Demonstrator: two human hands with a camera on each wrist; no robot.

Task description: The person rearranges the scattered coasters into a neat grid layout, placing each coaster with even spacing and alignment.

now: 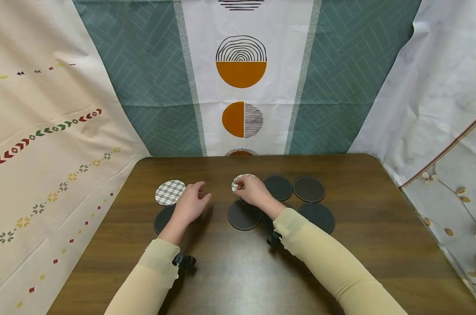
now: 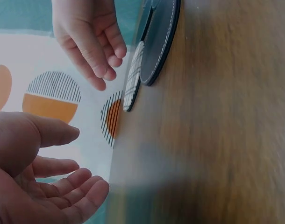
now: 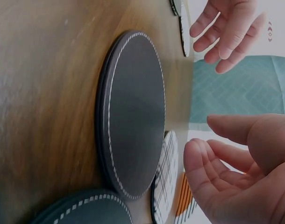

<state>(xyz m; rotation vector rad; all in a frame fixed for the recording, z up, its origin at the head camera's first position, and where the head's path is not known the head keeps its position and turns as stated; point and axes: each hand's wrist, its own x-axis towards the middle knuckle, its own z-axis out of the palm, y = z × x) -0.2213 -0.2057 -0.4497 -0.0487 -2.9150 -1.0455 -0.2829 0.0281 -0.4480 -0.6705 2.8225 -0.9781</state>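
My left hand (image 1: 190, 203) hovers with relaxed fingers beside a round plaid coaster (image 1: 168, 191); a dark coaster (image 1: 162, 218) lies in front of that one, partly behind the wrist. Over a second plaid coaster (image 1: 234, 186), at the table's middle, is my right hand (image 1: 254, 192). In the right wrist view its thumb and loosely bent fingers (image 3: 194, 163) are apart, with nothing between them. A black coaster with white stitching (image 3: 135, 112) lies close by, overlapping the plaid one in that view. Nothing is in the left palm (image 2: 53, 186) either.
Several more dark round coasters lie right of the middle: two at the back (image 1: 278, 188), a brownish one (image 1: 309, 189) among them, and one in front (image 1: 317, 217). Another (image 1: 267, 222) is partly under the right forearm. Hanging cloth (image 1: 159, 87) borders the wooden table (image 1: 230, 271).
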